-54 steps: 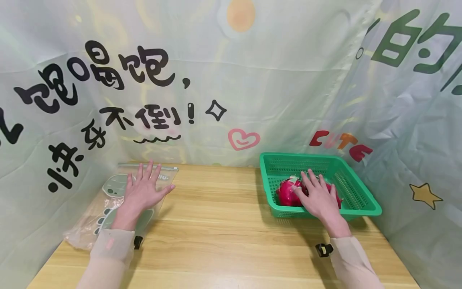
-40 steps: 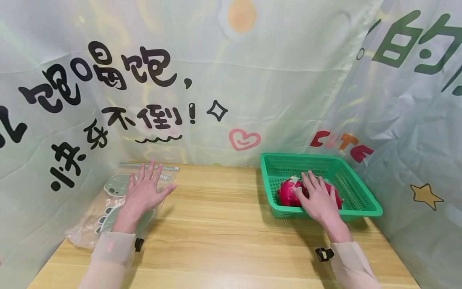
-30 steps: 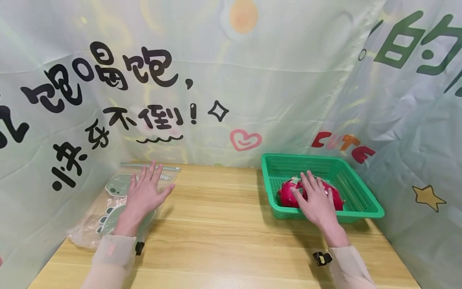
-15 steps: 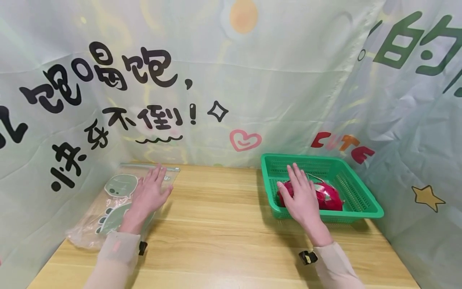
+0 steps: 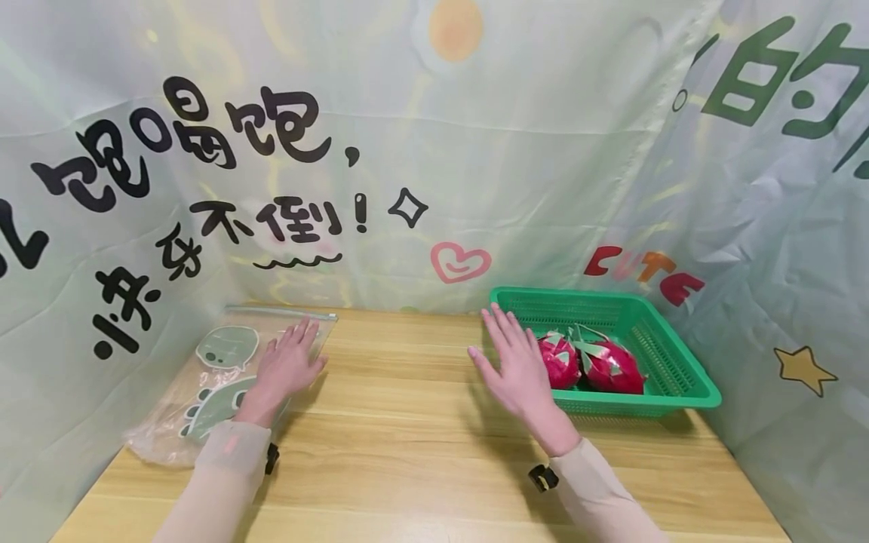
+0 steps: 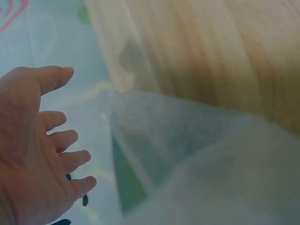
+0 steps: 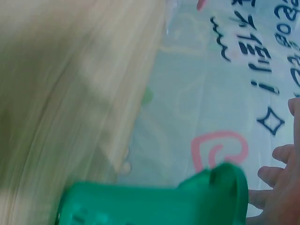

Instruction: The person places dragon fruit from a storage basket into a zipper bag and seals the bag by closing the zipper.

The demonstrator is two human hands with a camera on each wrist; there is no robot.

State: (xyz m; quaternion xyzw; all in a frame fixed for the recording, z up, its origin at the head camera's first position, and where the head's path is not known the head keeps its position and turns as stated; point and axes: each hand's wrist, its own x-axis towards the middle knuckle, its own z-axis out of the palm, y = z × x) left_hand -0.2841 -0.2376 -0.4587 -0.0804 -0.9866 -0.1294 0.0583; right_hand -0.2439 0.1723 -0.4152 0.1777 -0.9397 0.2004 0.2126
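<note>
In the head view my left hand [image 5: 287, 371] hovers, fingers spread, above a clear zip bag [image 5: 224, 348] printed with a green dinosaur. The left wrist view shows that hand's palm [image 6: 37, 154] holding nothing. My right hand [image 5: 519, 373] is held up with straight fingers at the left side of a green plastic basket [image 5: 668, 396], hiding part of its left rim. Inside the basket lie two dragon fruits, the left one [image 5: 560, 360] partly behind my hand and the right one [image 5: 613, 367] in plain sight. Whether the right hand touches the basket I cannot tell.
Both hands are over a wooden table [image 5: 407, 452]. Printed cloth [image 5: 380, 151] hangs behind and along both sides, close to the basket and the bag. Bare tabletop lies between bag and basket.
My right hand has moved left from above the dragon fruits to the basket's left side, uncovering most of them. The left hand has shifted slightly right over the bag.
</note>
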